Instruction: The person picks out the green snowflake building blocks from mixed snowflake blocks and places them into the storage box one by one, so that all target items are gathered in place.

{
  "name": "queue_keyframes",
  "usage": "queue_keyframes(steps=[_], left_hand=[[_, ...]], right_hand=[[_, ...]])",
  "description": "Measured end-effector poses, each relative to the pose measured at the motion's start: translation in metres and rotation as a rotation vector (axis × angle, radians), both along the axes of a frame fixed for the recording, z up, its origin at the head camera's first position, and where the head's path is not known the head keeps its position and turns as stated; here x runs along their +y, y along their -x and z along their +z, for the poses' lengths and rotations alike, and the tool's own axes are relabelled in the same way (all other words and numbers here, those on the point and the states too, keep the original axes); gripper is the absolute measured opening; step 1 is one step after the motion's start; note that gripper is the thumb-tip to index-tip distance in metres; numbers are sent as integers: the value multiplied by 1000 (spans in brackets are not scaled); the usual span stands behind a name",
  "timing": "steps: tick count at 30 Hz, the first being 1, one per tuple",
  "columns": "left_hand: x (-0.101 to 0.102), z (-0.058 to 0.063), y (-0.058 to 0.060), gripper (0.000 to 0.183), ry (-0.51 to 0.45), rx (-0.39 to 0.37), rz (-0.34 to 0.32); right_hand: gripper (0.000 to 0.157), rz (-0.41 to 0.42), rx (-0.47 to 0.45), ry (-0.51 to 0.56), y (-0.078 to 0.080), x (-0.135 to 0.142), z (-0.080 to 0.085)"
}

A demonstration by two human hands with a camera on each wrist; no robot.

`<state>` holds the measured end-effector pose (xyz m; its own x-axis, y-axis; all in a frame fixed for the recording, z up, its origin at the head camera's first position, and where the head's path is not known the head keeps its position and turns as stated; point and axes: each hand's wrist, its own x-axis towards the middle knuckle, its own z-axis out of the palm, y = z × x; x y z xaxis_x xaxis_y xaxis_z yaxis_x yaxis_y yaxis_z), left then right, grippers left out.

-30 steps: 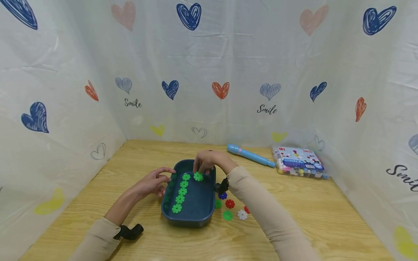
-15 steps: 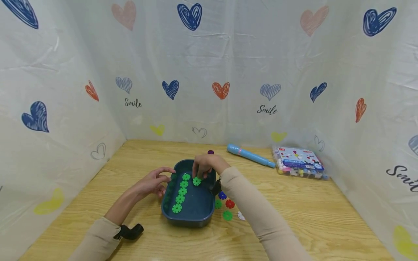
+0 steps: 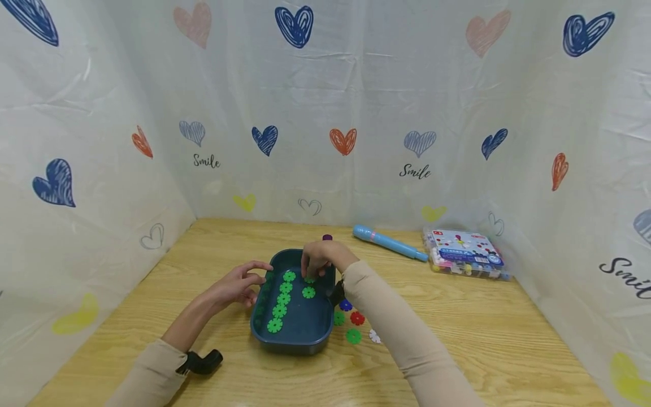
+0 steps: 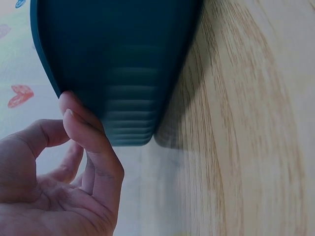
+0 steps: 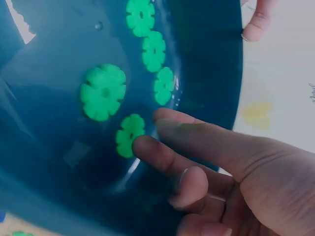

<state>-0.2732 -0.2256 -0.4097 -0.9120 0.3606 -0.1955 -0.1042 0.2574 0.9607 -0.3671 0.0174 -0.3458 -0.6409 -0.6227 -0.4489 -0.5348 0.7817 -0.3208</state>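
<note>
Edges first: we have the dark blue tray [image 3: 300, 334] mid-table, its rim up all round, the long way running near to far. Inside, a row of green notched discs [image 3: 280, 311] lies along the left wall; right of it sits a loose green disc [image 3: 308, 292], and just far of that another green disc [image 5: 130, 136] under the fingers. The widest stretch of tray floor runs from the loose one to the near wall. Off the right wall, coloured discs [image 3: 357, 318] sit close on the table [image 3: 244, 379], so that side is tight, and the right sleeve [image 3: 412, 333] passes over it, partly covering a white one. Far right: light blue stick [image 3: 389, 242], then clear box [image 3: 465, 254], both well apart from the tray.

Grip: our right hand [image 3: 319, 257] dips in over the far right wall, thumb and fingers slightly parted; one fingertip touches the far disc's edge, and the disc lies flat. Left hand [image 3: 236, 285] is outside the left wall, fingers bent, tips touching the rim; we can't tell whether they pinch it.
</note>
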Motion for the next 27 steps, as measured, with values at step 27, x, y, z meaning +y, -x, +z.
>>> queue_keyframes(steps=[27], left_hand=[[-1,-1,-2,47,13,9,10]], right_hand=[[14,-31,229,26,-43,82,32]])
